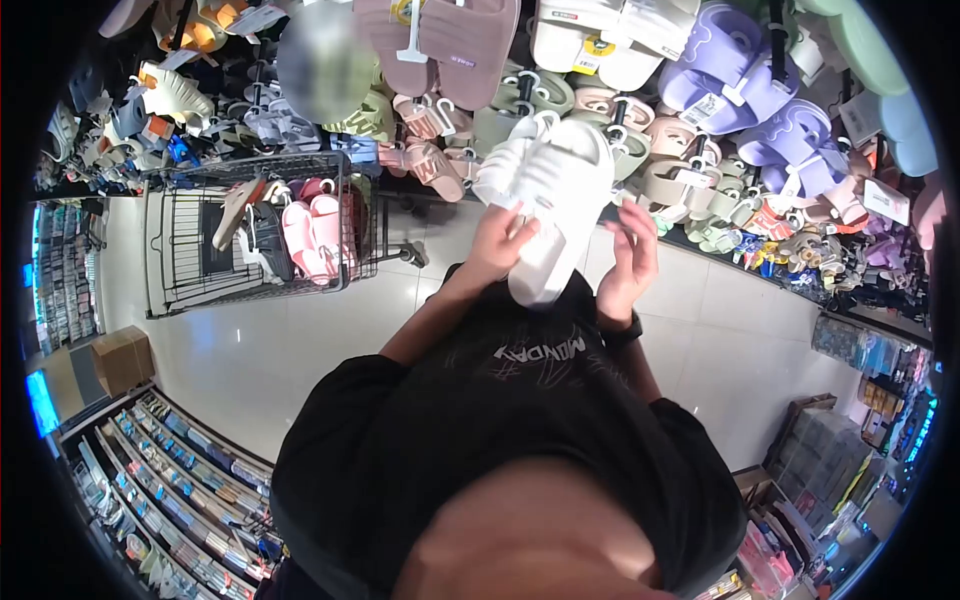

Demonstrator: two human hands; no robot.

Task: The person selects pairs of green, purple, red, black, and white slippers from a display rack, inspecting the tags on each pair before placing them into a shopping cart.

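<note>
A pair of white slippers (560,185) with thick straps is in front of my chest, toes toward the display. My left hand (497,243) grips it at the left edge, thumb over the footbed. Off to the right side of the pair, my right hand (630,257) has its fingers apart and slightly bent, holding nothing. A dark band (622,328) circles my right wrist. Just beyond the pair hang green slides (500,125), and mauve slides (465,50) with a white hanger are higher up.
A wire shopping cart (165,255) at the left carries pink slippers (312,235) and black footwear (265,240). Purple slides (725,65) and white slides (610,40) hang along the display. Stocked shelves (190,470) stand at lower left, a cardboard box (123,360) beside them.
</note>
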